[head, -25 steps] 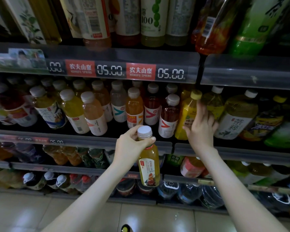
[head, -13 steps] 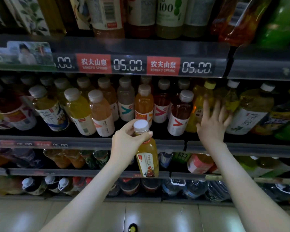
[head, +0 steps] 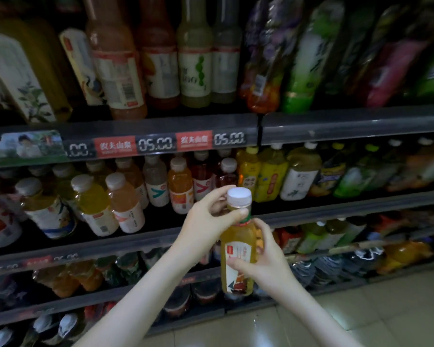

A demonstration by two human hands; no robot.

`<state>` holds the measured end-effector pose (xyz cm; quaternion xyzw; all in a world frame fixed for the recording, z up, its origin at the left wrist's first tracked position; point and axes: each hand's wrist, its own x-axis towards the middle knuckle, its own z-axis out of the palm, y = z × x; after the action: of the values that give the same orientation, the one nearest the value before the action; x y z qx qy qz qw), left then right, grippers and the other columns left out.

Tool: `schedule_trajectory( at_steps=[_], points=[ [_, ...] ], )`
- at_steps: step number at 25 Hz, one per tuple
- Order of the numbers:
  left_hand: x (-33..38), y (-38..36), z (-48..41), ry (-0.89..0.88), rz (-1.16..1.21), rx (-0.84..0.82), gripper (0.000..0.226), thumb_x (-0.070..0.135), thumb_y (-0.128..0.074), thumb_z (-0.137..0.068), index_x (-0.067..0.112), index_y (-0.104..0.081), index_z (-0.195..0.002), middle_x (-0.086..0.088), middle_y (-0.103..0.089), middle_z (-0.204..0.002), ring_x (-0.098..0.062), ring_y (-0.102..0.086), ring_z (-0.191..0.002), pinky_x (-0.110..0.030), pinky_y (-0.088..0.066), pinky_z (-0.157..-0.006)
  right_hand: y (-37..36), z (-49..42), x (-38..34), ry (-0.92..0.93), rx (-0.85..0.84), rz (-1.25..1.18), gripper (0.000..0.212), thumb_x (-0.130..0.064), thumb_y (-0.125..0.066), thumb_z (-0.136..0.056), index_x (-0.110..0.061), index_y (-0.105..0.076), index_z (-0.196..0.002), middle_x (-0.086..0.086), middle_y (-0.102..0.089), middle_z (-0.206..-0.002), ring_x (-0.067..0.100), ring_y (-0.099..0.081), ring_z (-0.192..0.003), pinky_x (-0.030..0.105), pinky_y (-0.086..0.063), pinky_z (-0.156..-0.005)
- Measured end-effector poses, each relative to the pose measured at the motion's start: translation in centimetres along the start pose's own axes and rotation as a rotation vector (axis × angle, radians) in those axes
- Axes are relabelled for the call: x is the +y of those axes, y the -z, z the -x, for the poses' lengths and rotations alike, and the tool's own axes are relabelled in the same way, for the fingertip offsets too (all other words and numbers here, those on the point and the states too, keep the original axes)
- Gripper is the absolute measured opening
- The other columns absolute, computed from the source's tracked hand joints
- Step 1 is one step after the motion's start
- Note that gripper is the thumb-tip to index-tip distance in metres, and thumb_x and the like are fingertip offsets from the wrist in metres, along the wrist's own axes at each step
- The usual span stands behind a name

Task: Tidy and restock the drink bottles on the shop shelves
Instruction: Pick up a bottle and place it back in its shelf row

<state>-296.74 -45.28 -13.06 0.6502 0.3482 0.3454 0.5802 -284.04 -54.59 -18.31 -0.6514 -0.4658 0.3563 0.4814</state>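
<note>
Both hands grasp an amber drink bottle (head: 238, 249) at lower centre of the frame: left hand (head: 206, 221) pinching its neck, right hand (head: 266, 261) wrapping its label, before stocked shelves (head: 336, 123)

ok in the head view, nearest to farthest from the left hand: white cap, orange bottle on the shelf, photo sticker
1. White cap of the held bottle, touching the left hand.
2. Orange bottle, up-left on the middle shelf.
3. Photo sticker, far left.

Single head-worn wide-angle view, facing forward and slightly down at the shop shelves (head: 361, 121), within arm's reach, frame tilted, floor tiles (head: 386, 309) at bottom right
</note>
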Motion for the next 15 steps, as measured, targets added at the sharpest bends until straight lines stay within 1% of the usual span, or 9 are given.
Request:
schedule_trajectory(
  at_steps=[2, 3, 4, 5, 6, 9, 12, 13, 15],
  points=[
    [1.0, -1.7, 1.4, 0.006, -0.031, -0.271, 0.077, 0.019, -0.08, -0.075, 0.041, -0.038, -0.136, 0.018, -0.054, -0.13, 0.004, -0.05, -0.121, -0.028, -0.043, -0.103, 3.4, 1.4, -1.5, -0.004, 0.044, -0.107, 0.067, -0.009, -0.083, -0.07, -0.037, -0.045, -0.118, -0.005, -0.067, -0.107, 0.004, -0.065, -0.096, 0.025, -0.054, -0.08],
    [1.1, -2.4, 2.1, 0.004, -0.111, -0.366, 0.093, 0.027, -0.082, -0.071, 0.042, -0.026, -0.143, 0.02, -0.049, -0.135, 0.005, -0.047, -0.124, -0.027, -0.042, -0.104, 5.0, 1.7, -2.5, 0.003, 0.055, -0.145, 0.065, -0.008, -0.082, -0.071, -0.033, -0.047, -0.12, -0.001, -0.069, -0.105, 0.011, -0.067, -0.096, 0.032, -0.056, -0.08],
    [1.2, -3.0, 2.7, 0.007, -0.194, -0.393, 0.103, 0.035, -0.084, -0.065, 0.043, -0.019, -0.146, 0.019, -0.048, -0.137, 0.004, -0.048, -0.123, -0.028, -0.043, -0.103, 6.3, 1.6, -3.5, 0.01, 0.054, -0.172, 0.063, -0.01, -0.081, -0.072, -0.029, -0.048, -0.122, 0.0, -0.071, -0.103, 0.019, -0.068, -0.095, 0.043, -0.057, -0.082],
    [1.8, -3.5, 3.3, 0.015, -0.246, -0.347, 0.108, 0.04, -0.084, -0.059, 0.041, -0.02, -0.147, 0.017, -0.051, -0.134, 0.003, -0.052, -0.119, -0.03, -0.046, -0.101, 7.2, 1.5, -4.6, 0.021, 0.032, -0.178, 0.061, -0.013, -0.08, -0.073, -0.029, -0.049, -0.123, -0.001, -0.071, -0.102, 0.023, -0.068, -0.094, 0.05, -0.055, -0.084],
    [2.6, -3.7, 3.6, 0.024, -0.253, -0.253, 0.109, 0.042, -0.084, -0.054, 0.037, -0.026, -0.146, 0.014, -0.056, -0.129, 0.002, -0.057, -0.113, -0.031, -0.049, -0.097, 7.8, 1.5, -5.7, 0.045, -0.001, -0.164, 0.061, -0.016, -0.08, -0.073, -0.031, -0.049, -0.123, -0.004, -0.071, -0.103, 0.021, -0.068, -0.095, 0.05, -0.055, -0.086],
    [5.7, -2.8, 4.7, -0.041, -0.277, -0.054, 0.092, 0.033, -0.084, -0.057, 0.033, -0.041, -0.138, 0.019, -0.067, -0.108, 0.005, -0.063, -0.098, -0.022, -0.052, -0.087, 7.8, 1.0, -9.3, 0.15, -0.112, -0.071, 0.063, -0.02, -0.078, -0.075, -0.035, -0.046, -0.127, -0.009, -0.068, -0.11, 0.006, -0.065, -0.103, 0.03, -0.055, -0.088],
    [9.0, 0.0, 6.2, -0.252, -0.479, 0.097, 0.072, 0.03, -0.078, -0.071, 0.06, -0.038, -0.122, 0.038, -0.063, -0.092, 0.012, -0.061, -0.092, -0.007, -0.045, -0.077, 5.0, 0.5, -13.5, 0.219, -0.121, -0.056, 0.056, -0.012, -0.08, -0.073, -0.029, -0.049, -0.117, -0.008, -0.07, -0.098, -0.004, -0.066, -0.086, 0.013, -0.052, -0.071],
    [9.9, 1.2, 6.6, -0.319, -0.539, 0.136, 0.071, 0.033, -0.076, -0.073, 0.066, -0.034, -0.121, 0.037, -0.063, -0.094, 0.01, -0.061, -0.093, -0.01, -0.046, -0.079, 3.7, 0.3, -14.7, 0.242, -0.087, -0.069, 0.055, -0.01, -0.082, -0.07, -0.027, -0.05, -0.112, -0.008, -0.07, -0.095, -0.005, -0.066, -0.08, 0.013, -0.051, -0.068],
    [11.4, 4.1, 6.7, -0.406, -0.573, 0.169, 0.076, 0.037, -0.073, -0.077, 0.06, -0.028, -0.134, 0.03, -0.064, -0.108, 0.006, -0.06, -0.104, -0.017, -0.048, -0.087, 0.9, -0.2, -17.0, 0.317, 0.012, -0.089, 0.052, -0.014, -0.086, -0.064, -0.025, -0.054, -0.105, -0.007, -0.072, -0.087, 0.0, -0.068, -0.073, 0.022, -0.053, -0.067]
  ],
)
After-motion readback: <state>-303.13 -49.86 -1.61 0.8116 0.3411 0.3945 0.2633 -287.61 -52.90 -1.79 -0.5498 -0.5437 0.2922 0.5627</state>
